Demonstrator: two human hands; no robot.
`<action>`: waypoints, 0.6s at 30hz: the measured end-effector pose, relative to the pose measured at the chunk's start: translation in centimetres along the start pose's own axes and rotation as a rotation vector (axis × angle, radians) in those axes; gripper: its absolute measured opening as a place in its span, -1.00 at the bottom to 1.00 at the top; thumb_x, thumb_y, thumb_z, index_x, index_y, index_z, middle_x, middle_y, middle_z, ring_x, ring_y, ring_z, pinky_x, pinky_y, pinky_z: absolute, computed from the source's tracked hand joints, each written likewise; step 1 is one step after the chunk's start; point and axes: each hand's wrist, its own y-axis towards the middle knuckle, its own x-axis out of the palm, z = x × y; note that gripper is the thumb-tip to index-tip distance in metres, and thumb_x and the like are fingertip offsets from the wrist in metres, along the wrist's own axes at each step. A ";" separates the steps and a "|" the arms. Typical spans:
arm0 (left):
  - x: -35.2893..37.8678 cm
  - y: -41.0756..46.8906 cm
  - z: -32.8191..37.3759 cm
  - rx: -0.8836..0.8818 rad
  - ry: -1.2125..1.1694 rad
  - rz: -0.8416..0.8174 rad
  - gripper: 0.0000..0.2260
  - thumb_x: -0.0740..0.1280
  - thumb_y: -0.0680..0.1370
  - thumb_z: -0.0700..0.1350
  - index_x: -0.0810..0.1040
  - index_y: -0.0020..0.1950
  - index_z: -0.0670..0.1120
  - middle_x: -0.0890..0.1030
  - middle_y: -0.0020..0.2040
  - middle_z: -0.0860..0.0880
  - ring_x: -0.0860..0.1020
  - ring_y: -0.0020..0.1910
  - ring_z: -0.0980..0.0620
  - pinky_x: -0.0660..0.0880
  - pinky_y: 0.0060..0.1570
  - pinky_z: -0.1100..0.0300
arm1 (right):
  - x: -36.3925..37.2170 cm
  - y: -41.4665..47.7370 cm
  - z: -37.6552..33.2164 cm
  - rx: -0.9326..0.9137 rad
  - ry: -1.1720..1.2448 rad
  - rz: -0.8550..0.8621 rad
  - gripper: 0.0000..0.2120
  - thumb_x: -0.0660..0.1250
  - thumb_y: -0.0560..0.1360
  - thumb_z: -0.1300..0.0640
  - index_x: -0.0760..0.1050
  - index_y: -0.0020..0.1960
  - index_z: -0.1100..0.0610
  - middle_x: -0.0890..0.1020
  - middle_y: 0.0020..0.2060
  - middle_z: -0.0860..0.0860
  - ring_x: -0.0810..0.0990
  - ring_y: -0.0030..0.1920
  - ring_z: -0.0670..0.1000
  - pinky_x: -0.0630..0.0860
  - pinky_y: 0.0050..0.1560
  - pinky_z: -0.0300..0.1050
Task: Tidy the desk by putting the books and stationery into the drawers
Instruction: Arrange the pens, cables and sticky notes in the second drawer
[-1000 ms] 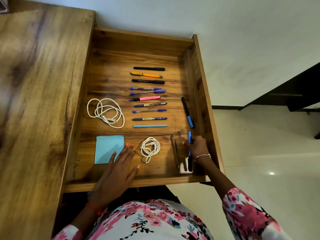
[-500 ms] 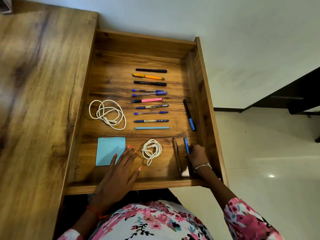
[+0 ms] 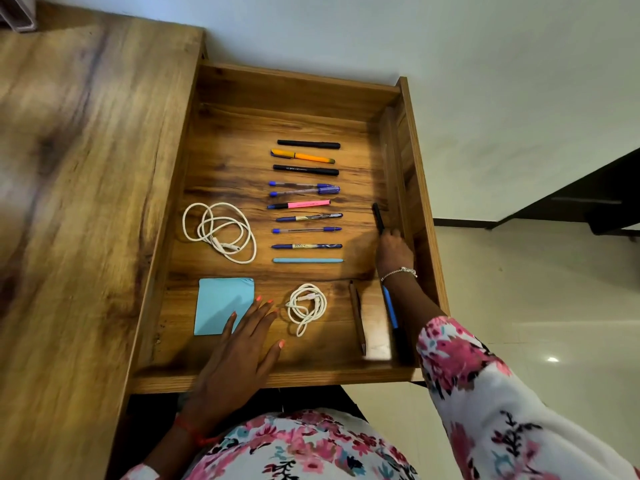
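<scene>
Drawer (image 3: pixel 329 378): stands pulled open beside the surface (image 3: pixel 86 202), with the stationery lying on its floor; your sleeve (image 3: pixel 485 393) covers its near right corner.
Row of pens (image 3: pixel 306 204): ten lie side by side across the middle, apart from both hands; most of the print on the barrels is too small to read.
Black pen (image 3: pixel 378 216): lies along the right wall; only its far part shows, the near end is under your fingers.
Right hand (image 3: pixel 394 252): sits on that pen's near end, seen from the back, so you cannot tell whether the fingers pinch it or only touch it.
Left hand (image 3: pixel 239 355): lies flat on the drawer floor near the front, fingers straight and spread, holding nothing; its fingertips overlap a corner of the note pad (image 3: pixel 218 303).
Blue pen (image 3: pixel 389 308): just beside your right wrist; its dark near end runs under the forearm.
Pale block (image 3: pixel 377 341): between the brown pen (image 3: pixel 357 313) and the blue pen, smeared by blur; what it is cannot be made out.
Cables: the large coil (image 3: pixel 227 246) lies left of the row, the small coil (image 3: pixel 306 296) between your left hand and the brown pen.
Corner object (image 3: pixel 17 12): on the surface, cut off by the frame edge.
</scene>
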 end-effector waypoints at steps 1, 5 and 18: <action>0.0 0.0 0.0 0.001 -0.001 0.001 -0.41 -0.17 0.58 0.23 0.41 0.33 -0.09 0.44 0.36 -0.07 0.20 0.41 0.07 0.23 0.31 -0.06 | 0.0 0.4 -0.1 -0.003 -0.015 -0.011 -0.68 0.13 0.50 0.41 0.33 0.26 0.33 0.41 0.23 0.27 0.47 0.20 0.27 0.47 0.10 0.08; 0.1 -0.1 -0.1 0.007 -0.006 0.007 -0.42 -0.16 0.58 0.22 0.40 0.33 -0.09 0.44 0.36 -0.07 0.18 0.41 0.08 0.10 0.38 0.09 | 0.1 0.9 0.1 -0.008 0.033 -0.058 -0.73 0.08 0.52 0.40 0.40 0.17 0.38 0.46 0.17 0.33 0.47 0.18 0.33 0.43 0.13 0.11; 0.3 0.0 0.0 0.001 -0.020 0.001 -0.38 -0.19 0.57 0.24 0.40 0.34 -0.09 0.41 0.38 -0.06 0.09 0.43 0.14 0.19 0.33 -0.04 | 3.0 -8.4 2.4 0.146 0.305 -0.290 -0.81 0.29 0.44 0.38 0.48 0.06 0.35 0.51 0.09 0.28 0.56 0.06 0.25 0.54 0.10 0.07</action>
